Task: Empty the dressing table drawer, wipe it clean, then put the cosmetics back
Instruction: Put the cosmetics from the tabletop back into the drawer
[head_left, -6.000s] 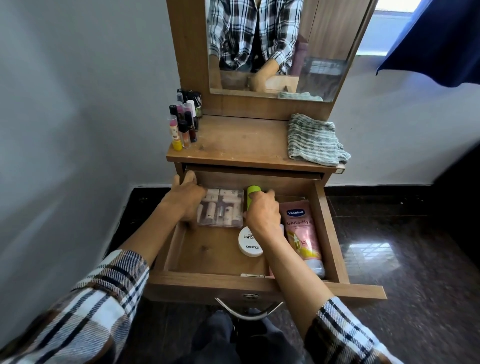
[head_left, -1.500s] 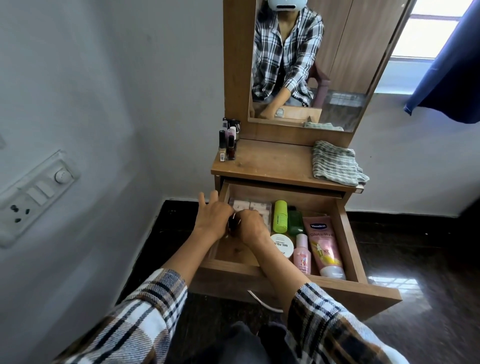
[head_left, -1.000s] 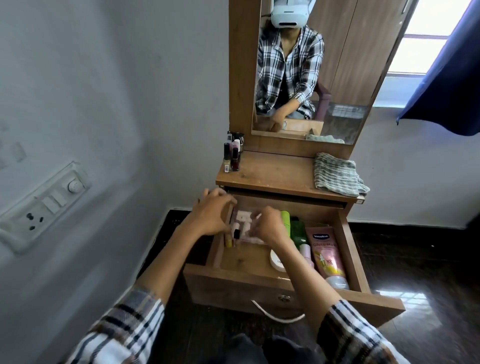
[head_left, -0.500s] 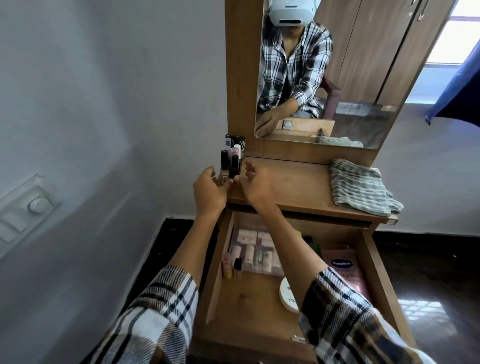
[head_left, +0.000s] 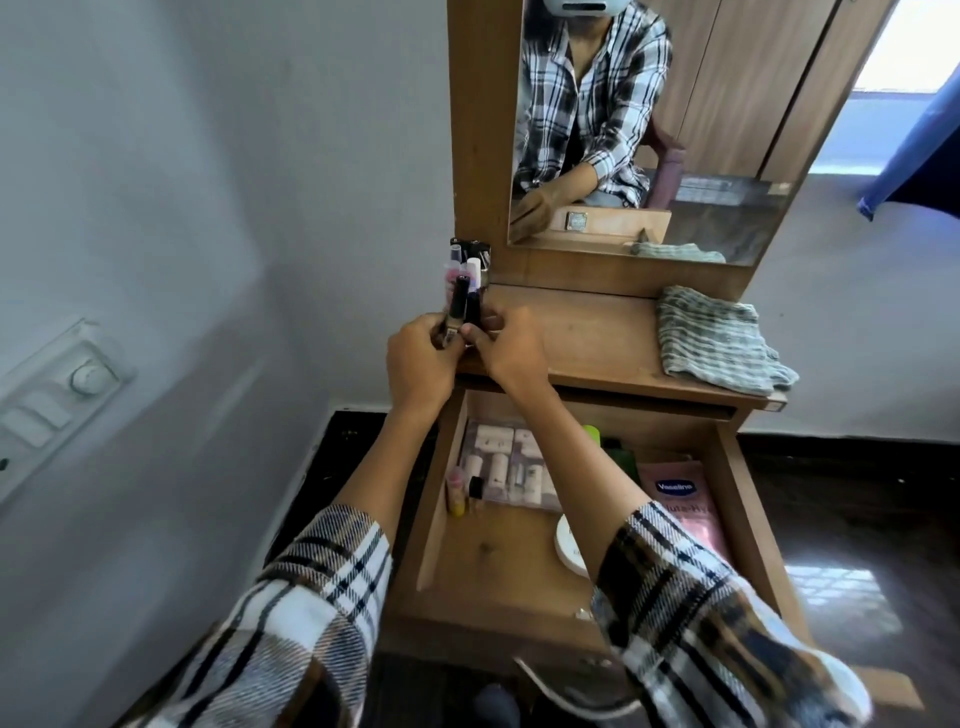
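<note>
The wooden drawer (head_left: 436, 499) stands pulled out below the dressing table top (head_left: 587, 338). Inside lie a clear box of small tubes (head_left: 504, 470), two small bottles (head_left: 462, 493) at its left, a white round jar (head_left: 569, 545), a green bottle (head_left: 621, 457) and a pink Vaseline tube (head_left: 685, 509). My left hand (head_left: 418, 358) grips a dark slim bottle (head_left: 457, 306) at the table top's left corner. My right hand (head_left: 506, 348) pinches another dark bottle (head_left: 472, 306) beside it. Several more small bottles (head_left: 467, 260) stand behind.
A striped grey-green cloth (head_left: 717, 338) lies on the right of the table top. The mirror (head_left: 649, 130) rises behind. A white wall with a switch panel (head_left: 62, 389) is close on the left. Dark glossy floor (head_left: 857, 545) lies to the right.
Both hands left the drawer and rose to the table top's left corner, where each has taken a small dark bottle. Two small bottles now stand in the drawer's left side.
</note>
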